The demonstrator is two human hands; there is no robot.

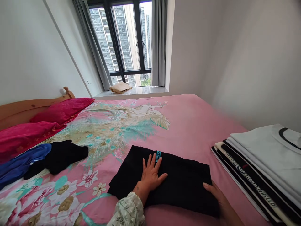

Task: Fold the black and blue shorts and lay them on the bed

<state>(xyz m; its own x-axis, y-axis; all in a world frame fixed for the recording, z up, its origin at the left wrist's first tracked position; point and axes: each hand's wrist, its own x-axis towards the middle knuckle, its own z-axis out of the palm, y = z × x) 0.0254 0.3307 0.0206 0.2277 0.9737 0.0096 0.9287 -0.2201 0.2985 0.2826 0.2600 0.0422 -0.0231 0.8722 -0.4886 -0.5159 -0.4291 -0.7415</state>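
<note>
A folded black garment (183, 179) lies on the pink bed in front of me, with a small blue lettered strip (158, 155) near its far edge. Flat on top of the garment, fingers spread, rests my left hand (151, 174), just below the strip. My right hand (218, 197) is at the garment's right edge. Its thumb lies on the upper side, while the other fingers are hidden beneath or behind the edge, closed on the cloth.
To the right stands a stack of folded T-shirts (265, 160), a white one on top. Crumpled blue clothing (25, 160) and black clothing (68, 155) lie at the left, near red pillows (63, 110). A beige folded item (120, 87) sits on the windowsill.
</note>
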